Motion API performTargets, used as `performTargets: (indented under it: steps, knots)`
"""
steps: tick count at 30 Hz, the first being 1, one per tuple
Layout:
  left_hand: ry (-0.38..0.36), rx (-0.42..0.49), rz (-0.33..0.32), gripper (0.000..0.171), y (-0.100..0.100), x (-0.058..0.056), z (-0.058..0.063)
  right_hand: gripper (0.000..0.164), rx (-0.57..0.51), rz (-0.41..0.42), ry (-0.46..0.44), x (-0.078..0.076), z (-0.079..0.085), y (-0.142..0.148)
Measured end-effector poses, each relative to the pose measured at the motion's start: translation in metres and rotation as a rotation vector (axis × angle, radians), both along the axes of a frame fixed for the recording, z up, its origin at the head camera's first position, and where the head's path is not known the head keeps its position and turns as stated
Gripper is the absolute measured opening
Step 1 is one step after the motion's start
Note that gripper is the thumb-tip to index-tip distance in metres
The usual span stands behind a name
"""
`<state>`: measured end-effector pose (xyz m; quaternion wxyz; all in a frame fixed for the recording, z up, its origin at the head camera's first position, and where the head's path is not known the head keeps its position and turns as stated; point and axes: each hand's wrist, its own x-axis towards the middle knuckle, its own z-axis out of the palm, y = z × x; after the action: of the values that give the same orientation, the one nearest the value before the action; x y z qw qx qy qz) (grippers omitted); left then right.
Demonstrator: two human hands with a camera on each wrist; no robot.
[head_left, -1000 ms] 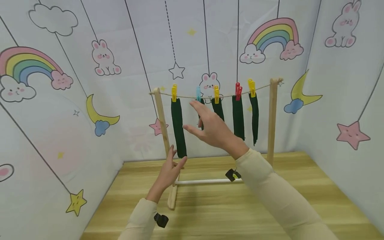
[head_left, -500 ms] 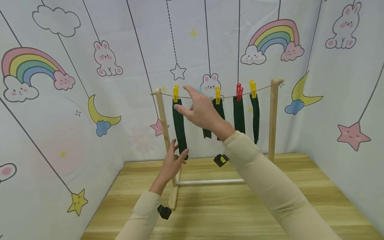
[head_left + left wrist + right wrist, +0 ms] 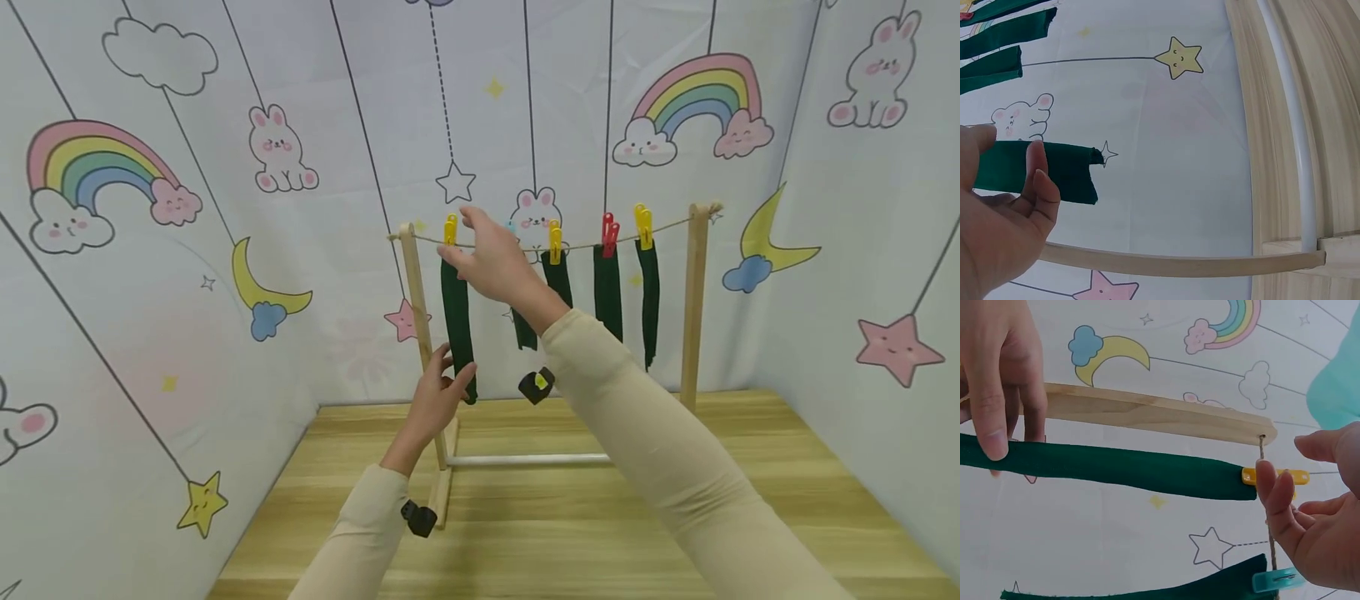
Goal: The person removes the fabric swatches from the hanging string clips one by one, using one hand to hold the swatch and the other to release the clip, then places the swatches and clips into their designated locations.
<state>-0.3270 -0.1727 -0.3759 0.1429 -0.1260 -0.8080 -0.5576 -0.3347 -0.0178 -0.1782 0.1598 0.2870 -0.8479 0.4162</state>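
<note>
A long dark green cloth strip (image 3: 459, 321) hangs from the rope by a yellow clothespin (image 3: 1275, 475) at the left end of the line. My left hand (image 3: 435, 400) is at the strip's lower part, thumb on one side and fingers on the other, loosely spread; firm contact cannot be told. My right hand (image 3: 495, 258) is raised at the strip's top, thumb and fingers apart around the yellow clothespin, without pinching it. In the right wrist view, a blue clothespin (image 3: 1277, 579) holds the neighbouring green strip (image 3: 1166, 584).
A wooden frame with a left post (image 3: 417, 292) and right post (image 3: 695, 308) carries the rope. More green strips (image 3: 608, 292) hang from yellow and red clothespins (image 3: 611, 236). A white bar (image 3: 528, 459) joins the posts low above the wood-grain table (image 3: 525, 533). A patterned backdrop stands behind.
My right hand has moved up and left from near the blue clothespin to the leftmost yellow one. My left hand has risen slightly to the strip's lower part.
</note>
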Motion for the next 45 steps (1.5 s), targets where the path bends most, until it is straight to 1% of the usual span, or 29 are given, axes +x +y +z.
performTargets:
  steps: [4,7,10,13,14,17,20,21,23,25,27,30,33,35,37,41,45]
  knots:
    - [-0.040,0.074,-0.018,0.065,0.000,-0.003,0.001,0.068,-0.068,0.024,-0.057,-0.008,0.001,-0.003]
    - [-0.050,0.123,-0.046,0.062,-0.001,-0.004,0.002,0.067,-0.107,0.040,-0.090,-0.012,0.000,-0.004]
    - [-0.058,0.149,-0.071,0.058,-0.001,-0.005,0.003,0.066,-0.142,0.054,-0.110,-0.017,-0.001,-0.006]
    - [-0.067,0.171,-0.079,0.053,0.000,-0.005,0.005,0.061,-0.192,0.083,-0.122,-0.020,-0.002,-0.007]
    - [-0.071,0.176,-0.081,0.050,0.001,-0.002,0.008,0.059,-0.209,0.096,-0.127,-0.020,-0.002,-0.008]
    - [-0.067,0.189,-0.058,0.039,0.001,-0.003,0.008,0.052,-0.251,0.127,-0.139,-0.021,-0.001,-0.010]
    - [-0.055,0.186,-0.025,0.029,0.002,-0.003,0.009,0.047,-0.295,0.138,-0.138,-0.021,0.000,-0.011]
    - [-0.049,0.183,-0.010,0.028,0.001,-0.007,0.006,0.045,-0.305,0.136,-0.138,-0.021,0.000,-0.011]
    - [-0.044,0.179,0.002,0.028,0.001,-0.006,0.008,0.042,-0.326,0.133,-0.132,-0.021,0.000,-0.011]
    - [-0.045,0.183,-0.001,0.034,0.001,-0.005,0.008,0.040,-0.339,0.130,-0.129,-0.021,0.000,-0.011]
    - [-0.051,0.202,-0.025,0.043,0.002,-0.005,0.009,0.038,-0.344,0.123,-0.132,-0.021,-0.001,-0.010]
    - [-0.068,0.241,-0.091,0.050,0.003,-0.005,0.009,0.037,-0.357,0.122,-0.143,-0.021,-0.002,-0.010]
    - [-0.085,0.282,-0.153,0.048,0.006,-0.004,0.009,0.036,-0.370,0.122,-0.160,-0.022,-0.004,-0.009]
    - [-0.097,0.302,-0.164,0.043,0.007,-0.004,0.009,0.036,-0.375,0.127,-0.166,-0.022,-0.005,-0.009]
    - [-0.100,0.314,-0.158,0.037,0.007,-0.005,0.008,0.036,-0.382,0.131,-0.170,-0.022,-0.005,-0.009]
    - [-0.095,0.326,-0.108,0.024,0.008,-0.006,0.009,0.036,-0.400,0.123,-0.153,-0.022,-0.004,-0.009]
    - [-0.083,0.335,-0.065,0.020,0.008,-0.006,0.010,0.034,-0.432,0.103,-0.119,-0.021,-0.004,-0.010]
